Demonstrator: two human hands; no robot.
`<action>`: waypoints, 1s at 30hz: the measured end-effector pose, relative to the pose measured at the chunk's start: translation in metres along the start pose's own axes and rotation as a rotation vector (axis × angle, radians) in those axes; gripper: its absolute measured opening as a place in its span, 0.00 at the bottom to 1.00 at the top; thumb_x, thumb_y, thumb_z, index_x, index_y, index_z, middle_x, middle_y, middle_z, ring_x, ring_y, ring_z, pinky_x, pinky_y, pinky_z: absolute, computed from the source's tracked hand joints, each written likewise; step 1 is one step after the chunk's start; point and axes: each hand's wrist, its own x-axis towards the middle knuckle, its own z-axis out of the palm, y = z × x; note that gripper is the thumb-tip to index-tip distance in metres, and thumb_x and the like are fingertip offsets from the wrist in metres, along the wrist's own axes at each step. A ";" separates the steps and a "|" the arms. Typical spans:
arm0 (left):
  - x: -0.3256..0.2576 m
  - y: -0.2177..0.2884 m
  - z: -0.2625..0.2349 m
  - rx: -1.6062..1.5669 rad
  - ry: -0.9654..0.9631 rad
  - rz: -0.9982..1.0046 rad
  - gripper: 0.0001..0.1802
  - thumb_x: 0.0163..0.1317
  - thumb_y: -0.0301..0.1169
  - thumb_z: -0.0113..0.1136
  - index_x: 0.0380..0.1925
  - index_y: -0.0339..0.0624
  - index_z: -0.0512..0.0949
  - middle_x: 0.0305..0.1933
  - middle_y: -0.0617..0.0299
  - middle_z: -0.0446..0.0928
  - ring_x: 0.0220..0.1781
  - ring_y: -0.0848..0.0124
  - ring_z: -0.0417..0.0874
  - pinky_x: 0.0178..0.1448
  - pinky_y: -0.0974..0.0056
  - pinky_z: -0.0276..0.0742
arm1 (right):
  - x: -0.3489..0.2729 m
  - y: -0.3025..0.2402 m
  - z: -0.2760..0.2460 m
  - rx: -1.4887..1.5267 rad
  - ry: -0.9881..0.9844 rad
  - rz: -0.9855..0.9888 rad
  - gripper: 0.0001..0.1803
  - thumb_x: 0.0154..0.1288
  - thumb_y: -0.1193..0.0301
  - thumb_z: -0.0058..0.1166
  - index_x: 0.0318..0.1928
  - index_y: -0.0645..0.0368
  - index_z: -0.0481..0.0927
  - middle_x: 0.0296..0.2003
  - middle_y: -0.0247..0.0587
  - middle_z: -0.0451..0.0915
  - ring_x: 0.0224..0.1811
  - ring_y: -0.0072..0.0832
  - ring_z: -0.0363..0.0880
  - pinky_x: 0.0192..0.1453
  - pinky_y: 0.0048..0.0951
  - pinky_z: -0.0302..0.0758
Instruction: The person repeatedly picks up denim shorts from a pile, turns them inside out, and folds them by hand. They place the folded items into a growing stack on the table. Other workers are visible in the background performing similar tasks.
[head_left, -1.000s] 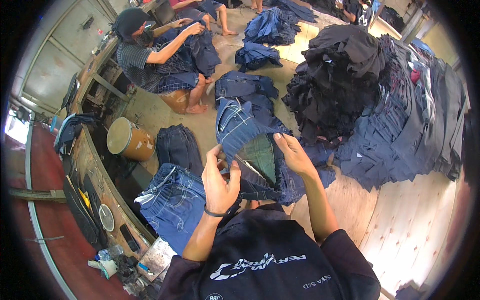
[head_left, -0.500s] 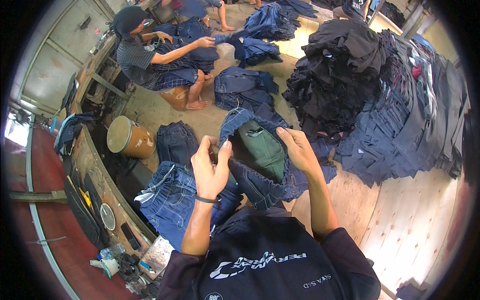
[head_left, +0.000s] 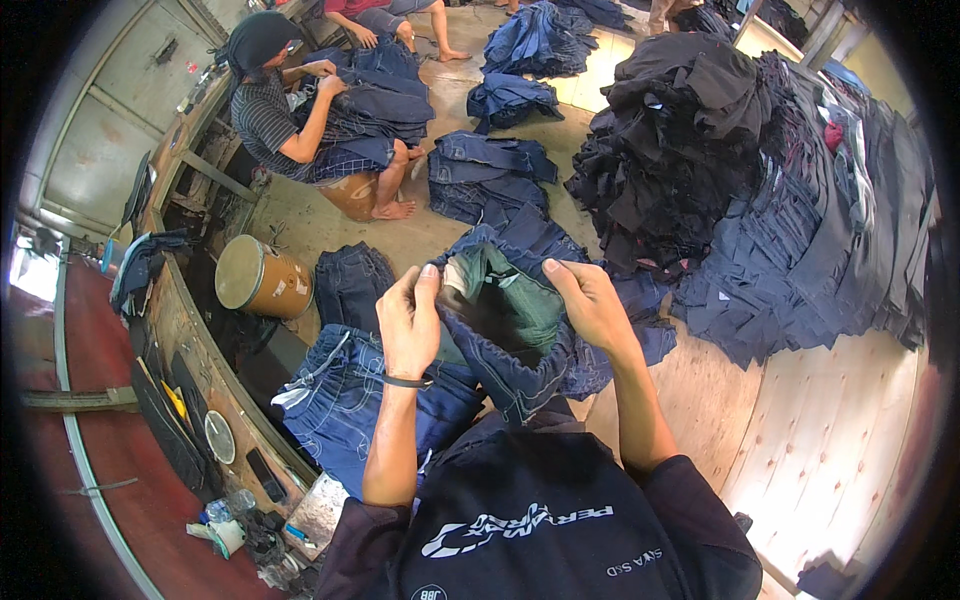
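Note:
Between my hands a pair of dark blue jeans (head_left: 515, 385) is stretched at its elastic waistband, with the green lining showing inside. My left hand (head_left: 410, 325) grips the left side of the waistband, thumb on top. On the right side, my right hand (head_left: 592, 305) pinches the same waistband. The legs of the jeans are hidden below and behind it. Close by on the left lies a stack of blue jeans (head_left: 345, 405) with white stitching and a drawstring.
A co-worker (head_left: 290, 110) sits at the far left with jeans on the lap. A brown drum (head_left: 262, 277) stands beside the wooden bench (head_left: 195, 345). Big heaps of black garments (head_left: 690, 130) and dark grey-blue cloth (head_left: 760, 280) fill the right. Folded jeans (head_left: 490, 170) lie ahead.
The waistband has shifted slightly left and tilted, and my left hand has moved a little left and up. The co-worker's outstretched arm has come back to the lap.

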 end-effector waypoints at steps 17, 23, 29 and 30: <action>-0.029 -0.010 0.038 -0.204 -0.660 0.070 0.26 0.87 0.41 0.38 0.63 0.27 0.75 0.63 0.38 0.76 0.68 0.46 0.77 0.74 0.50 0.70 | -0.018 0.016 0.016 -0.159 -0.040 0.027 0.48 0.73 0.41 0.63 0.66 0.79 0.70 0.53 0.80 0.82 0.63 0.56 0.84 0.64 0.46 0.78; -0.108 -0.016 0.066 0.295 -0.621 0.412 0.43 0.71 0.41 0.64 0.80 0.32 0.62 0.81 0.37 0.62 0.81 0.44 0.67 0.82 0.50 0.65 | -0.064 0.096 -0.008 0.674 0.394 0.351 0.27 0.80 0.64 0.57 0.69 0.69 0.72 0.65 0.55 0.78 0.68 0.40 0.79 0.71 0.38 0.75; -0.135 -0.036 0.100 0.205 -0.633 0.355 0.51 0.59 0.37 0.72 0.81 0.37 0.61 0.74 0.39 0.71 0.68 0.45 0.79 0.70 0.46 0.79 | -0.119 0.146 0.000 0.941 0.609 0.562 0.16 0.81 0.68 0.52 0.61 0.64 0.72 0.57 0.48 0.78 0.62 0.40 0.81 0.64 0.45 0.82; -0.138 -0.037 0.106 0.334 -0.713 0.363 0.49 0.60 0.35 0.70 0.81 0.38 0.61 0.72 0.41 0.73 0.66 0.46 0.81 0.69 0.44 0.80 | -0.122 0.146 -0.002 0.963 0.693 0.583 0.17 0.81 0.68 0.51 0.61 0.65 0.72 0.57 0.48 0.77 0.62 0.41 0.82 0.64 0.47 0.83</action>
